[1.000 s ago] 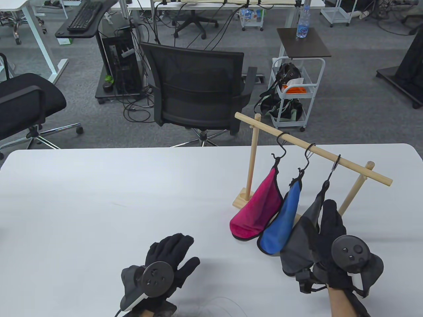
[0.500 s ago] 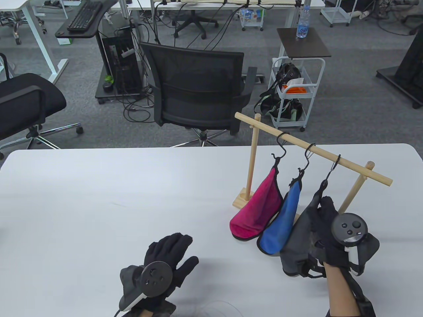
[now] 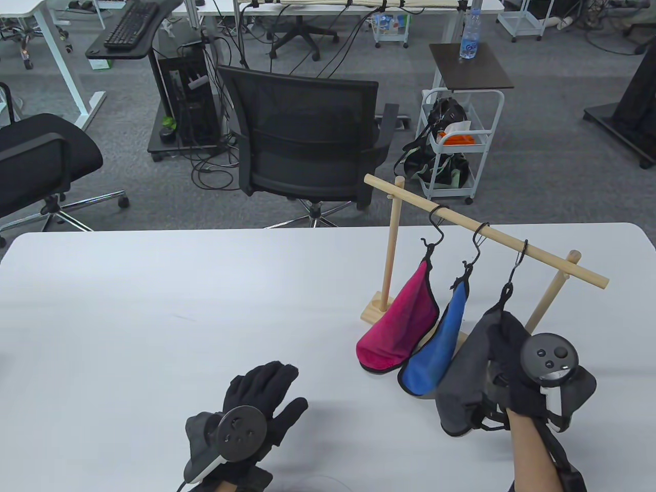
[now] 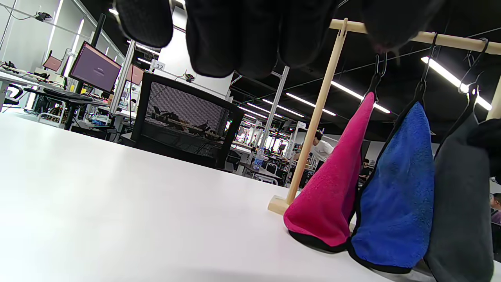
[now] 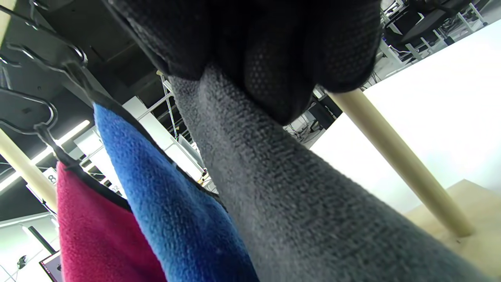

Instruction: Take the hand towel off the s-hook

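Note:
A wooden rack (image 3: pixel 512 241) stands at the table's right with three black s-hooks on its rail. A pink towel (image 3: pixel 400 328), a blue towel (image 3: pixel 435 353) and a grey towel (image 3: pixel 466 369) hang from them by black loops. The grey towel hangs from the rightmost s-hook (image 3: pixel 516 266). My right hand (image 3: pixel 505 338) grips the grey towel near its upper part; in the right wrist view my fingers (image 5: pixel 274 62) wrap the grey cloth (image 5: pixel 313 203). My left hand (image 3: pixel 261 400) rests flat on the table with its fingers spread, holding nothing.
The rack's upright (image 3: pixel 551 292) and wooden base (image 3: pixel 374 310) stand close to my right hand. The white table (image 3: pixel 179 318) stretches to the left. A black office chair (image 3: pixel 307 138) stands beyond the far edge.
My right hand has risen along the grey towel and closed round it, then shifted slightly right. The towel's loop still sits on the hook. The left hand has not moved.

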`<state>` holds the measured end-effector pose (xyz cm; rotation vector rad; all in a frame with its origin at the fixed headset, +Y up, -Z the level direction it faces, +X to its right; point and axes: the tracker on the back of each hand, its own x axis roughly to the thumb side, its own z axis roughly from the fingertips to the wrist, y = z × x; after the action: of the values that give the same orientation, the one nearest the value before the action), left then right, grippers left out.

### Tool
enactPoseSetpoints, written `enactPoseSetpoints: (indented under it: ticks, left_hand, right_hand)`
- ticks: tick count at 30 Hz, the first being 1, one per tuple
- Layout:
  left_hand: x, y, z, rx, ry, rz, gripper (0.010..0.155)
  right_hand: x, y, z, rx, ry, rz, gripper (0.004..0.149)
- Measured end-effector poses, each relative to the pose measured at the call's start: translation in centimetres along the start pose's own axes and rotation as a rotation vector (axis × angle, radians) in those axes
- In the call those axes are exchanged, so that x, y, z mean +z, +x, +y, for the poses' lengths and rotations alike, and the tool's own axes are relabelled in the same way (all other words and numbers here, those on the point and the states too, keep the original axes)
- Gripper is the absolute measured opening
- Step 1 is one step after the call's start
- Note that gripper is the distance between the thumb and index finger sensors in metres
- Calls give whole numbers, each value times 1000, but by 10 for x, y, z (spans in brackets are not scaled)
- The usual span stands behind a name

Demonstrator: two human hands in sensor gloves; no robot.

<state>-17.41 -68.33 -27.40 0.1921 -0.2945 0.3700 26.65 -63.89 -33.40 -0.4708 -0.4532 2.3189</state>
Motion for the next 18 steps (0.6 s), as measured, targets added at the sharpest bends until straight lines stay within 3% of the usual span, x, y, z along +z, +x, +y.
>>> enactPoseSetpoints:
  ticks: [18]
  left_hand:
    - [1, 0, 0, 1, 9, -4, 64]
  right_hand:
    - [24, 8, -25, 21, -25, -99, 40]
